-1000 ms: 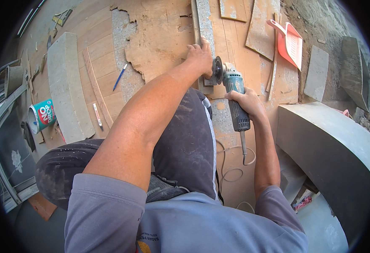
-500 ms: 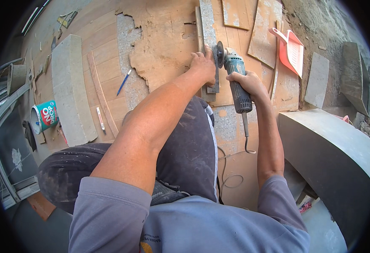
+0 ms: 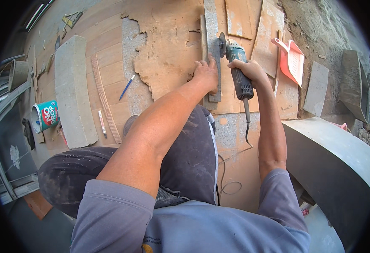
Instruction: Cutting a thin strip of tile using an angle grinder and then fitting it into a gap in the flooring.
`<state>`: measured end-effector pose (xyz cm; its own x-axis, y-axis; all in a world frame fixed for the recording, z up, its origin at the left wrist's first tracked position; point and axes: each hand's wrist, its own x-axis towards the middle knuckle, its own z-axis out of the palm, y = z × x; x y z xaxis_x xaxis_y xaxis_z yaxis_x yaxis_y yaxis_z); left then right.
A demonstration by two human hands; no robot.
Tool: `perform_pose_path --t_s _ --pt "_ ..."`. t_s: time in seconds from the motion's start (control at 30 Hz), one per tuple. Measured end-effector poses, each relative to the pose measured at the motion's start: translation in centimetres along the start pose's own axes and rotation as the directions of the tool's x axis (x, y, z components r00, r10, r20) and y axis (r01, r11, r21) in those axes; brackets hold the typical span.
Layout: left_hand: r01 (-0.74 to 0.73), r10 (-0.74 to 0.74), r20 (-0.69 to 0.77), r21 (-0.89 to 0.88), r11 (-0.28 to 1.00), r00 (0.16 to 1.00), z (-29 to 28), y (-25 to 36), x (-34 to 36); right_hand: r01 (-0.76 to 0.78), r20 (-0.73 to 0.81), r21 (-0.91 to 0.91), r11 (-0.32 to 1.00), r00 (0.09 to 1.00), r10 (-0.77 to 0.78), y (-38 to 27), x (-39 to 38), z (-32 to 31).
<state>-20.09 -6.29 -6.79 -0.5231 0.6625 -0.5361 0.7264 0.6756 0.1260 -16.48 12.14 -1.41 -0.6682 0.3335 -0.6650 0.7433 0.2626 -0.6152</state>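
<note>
My left hand [image 3: 206, 76] lies with its fingers spread on a long, narrow speckled grey strip [image 3: 210, 21], pressing it down. A dark straight bar [image 3: 217, 80] runs along the strip beneath that hand's thumb side. My right hand [image 3: 249, 71] is wrapped round the body of a teal and black angle grinder [image 3: 240, 82]. Its round disc [image 3: 222, 45] stands on edge at the strip's right side, ahead of my left fingertips; whether it touches the strip I cannot tell. The grinder's cord [image 3: 247, 126] trails back toward my body.
Torn plywood [image 3: 164, 55] covers the floor ahead. To the left lie a blue pen [image 3: 127, 87], a white marker [image 3: 102, 124], a ridged wooden strip [image 3: 105, 97], a concrete slab [image 3: 71, 92] and a teal can [image 3: 46, 116]. A pink dustpan [image 3: 292, 63] and a curved grey block [image 3: 332, 147] are at right.
The grinder in my right hand has moved forward along the strip, its disc now farther beyond my left fingers. My left hand stays on the strip. The whole view has shifted slightly.
</note>
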Motion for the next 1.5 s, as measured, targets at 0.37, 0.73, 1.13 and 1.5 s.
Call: perform_pose_path --t_s 0.37,0.73,1.13,1.5 --pt "-0.005 0.005 0.012 0.007 1.000 1.000 0.1 0.0 0.1 0.012 0.008 0.013 1.000 1.000 -0.012 -0.8 0.6 0.2" --pt "-0.015 0.015 0.009 -0.011 1.000 1.000 -0.1 0.1 0.1 -0.005 -0.040 -0.016 1.000 0.999 0.005 1.3 -3.7 1.0" --pt "-0.037 0.036 0.037 0.030 0.999 0.999 -0.1 -0.1 0.1 -0.050 -0.001 -0.050 0.997 0.999 0.050 5.1 -9.2 1.9" --pt "-0.007 0.008 -0.050 0.020 1.000 0.999 0.9 -0.3 0.7 -0.145 0.004 -0.091 0.985 0.989 0.146 6.9 -14.7 2.6"
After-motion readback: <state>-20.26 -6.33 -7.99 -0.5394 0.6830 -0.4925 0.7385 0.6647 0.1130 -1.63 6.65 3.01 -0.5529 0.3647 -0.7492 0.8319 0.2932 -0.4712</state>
